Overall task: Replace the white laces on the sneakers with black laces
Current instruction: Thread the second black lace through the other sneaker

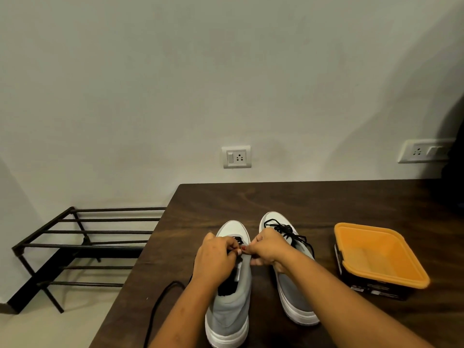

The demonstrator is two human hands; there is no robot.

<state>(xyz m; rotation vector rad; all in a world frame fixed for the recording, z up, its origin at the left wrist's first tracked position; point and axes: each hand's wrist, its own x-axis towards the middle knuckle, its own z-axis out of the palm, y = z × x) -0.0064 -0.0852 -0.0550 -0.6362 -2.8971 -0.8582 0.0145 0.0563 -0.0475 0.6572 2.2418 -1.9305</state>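
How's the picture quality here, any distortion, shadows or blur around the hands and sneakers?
Head view: wide-angle lens tilts the right wall socket; dim warm light, dark shadow beside it; left hand and right hand slightly soft, so the black lace they pinch is hard to trace.

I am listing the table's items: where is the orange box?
In the head view, the orange box stands on the table, to the right of the right sneaker, apart from it.

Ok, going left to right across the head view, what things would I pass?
metal shoe rack → black lace → sneaker being laced → laced sneaker → orange tub
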